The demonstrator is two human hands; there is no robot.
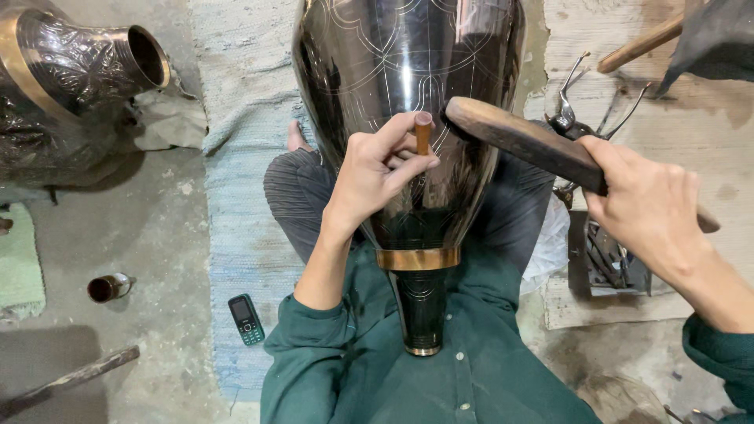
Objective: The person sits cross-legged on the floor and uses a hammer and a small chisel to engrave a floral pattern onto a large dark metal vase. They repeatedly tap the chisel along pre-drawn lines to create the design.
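Nearest the viewer, against the green shirt [440, 385], rests the narrow brass-banded neck of a large dark metal vase [408, 102], which lies across the lap of the person seated cross-legged. Left hand [375, 169]: fingers closed around a small copper-coloured punch [423, 132], its tip set on the vase wall. Right hand [648, 206]: closed around the handle of a wooden mallet [522, 141], whose head is poised just beside the top of the punch. Fine engraved arcs and petal outlines already cover the upper body of the vase, whereas the zone near the neck looks mostly plain (so the engraving appears, as a judgement, well begun but unfinished). Beneath the person, a pale blue woven mat [236, 157] on a rough concrete floor [149, 243]; on the mat's edge, a small mobile phone [247, 319]. At right, metal hand tools [581, 110] on a worn board. Farther left, a small cup [108, 287] and an ornately embossed vessel [71, 71].
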